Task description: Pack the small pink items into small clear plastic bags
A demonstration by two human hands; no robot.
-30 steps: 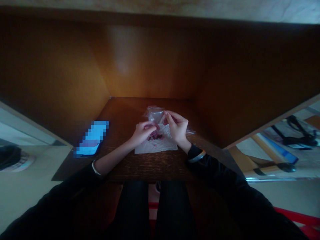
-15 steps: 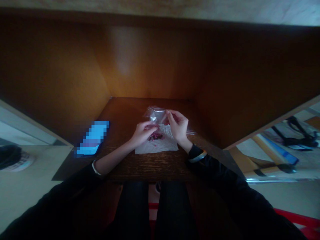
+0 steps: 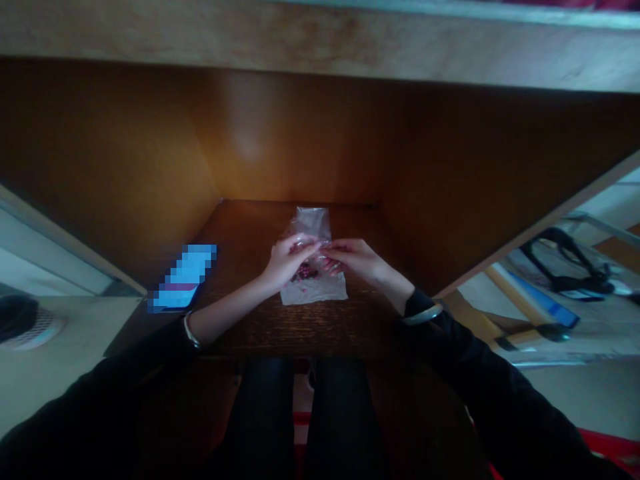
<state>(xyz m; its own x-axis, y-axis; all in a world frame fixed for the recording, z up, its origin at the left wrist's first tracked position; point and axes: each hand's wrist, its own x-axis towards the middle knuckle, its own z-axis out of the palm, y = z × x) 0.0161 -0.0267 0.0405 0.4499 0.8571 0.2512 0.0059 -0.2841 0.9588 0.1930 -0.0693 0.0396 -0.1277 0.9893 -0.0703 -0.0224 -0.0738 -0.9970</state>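
On a dark wooden desk (image 3: 280, 327) lies a white sheet (image 3: 320, 290) with a small heap of dark red bits (image 3: 305, 272) on it. A clear plastic bag (image 3: 313, 222) stands just behind. My left hand (image 3: 289, 257) and my right hand (image 3: 353, 259) meet fingertip to fingertip above the heap, both pinched. What the fingers pinch is too small to make out. Both arms wear dark sleeves and a bangle at the wrist.
A lit phone (image 3: 184, 277) lies on the desk's left part. Brown wooden walls close the desk in at the back and both sides, with a shelf board overhead. To the right, beyond the side wall, another surface holds a black strap and a blue object.
My right hand has dropped from beside the bag and turned flat, its fingertips now meeting the left hand's over the heap. The view has tilted up a little.
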